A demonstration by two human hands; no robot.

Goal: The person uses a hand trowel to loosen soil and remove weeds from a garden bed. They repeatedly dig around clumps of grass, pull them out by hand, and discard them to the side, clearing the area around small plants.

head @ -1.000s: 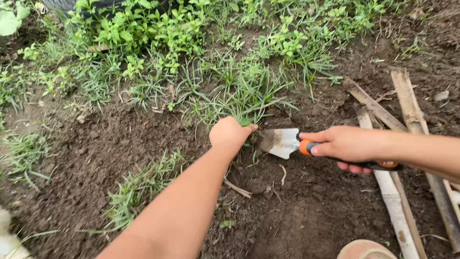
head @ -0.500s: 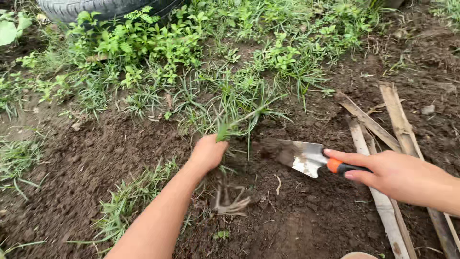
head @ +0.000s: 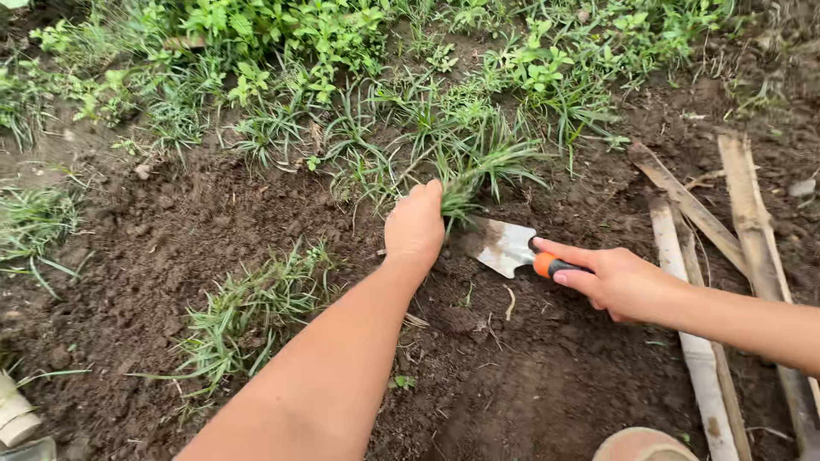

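The left hand (head: 415,226) is closed around the base of a tuft of narrow green grass blades (head: 478,166), which rises from the fist at the edge of the dark loose soil (head: 171,248). Just beside that tuft, to its right, lies the silver metal blade of a small garden trowel with an orange and black handle (head: 506,247), its tip near the grass roots. The right hand (head: 619,283) is clamped on that handle. Pale weathered wooden slats (head: 696,358) lie further right of the tuft.
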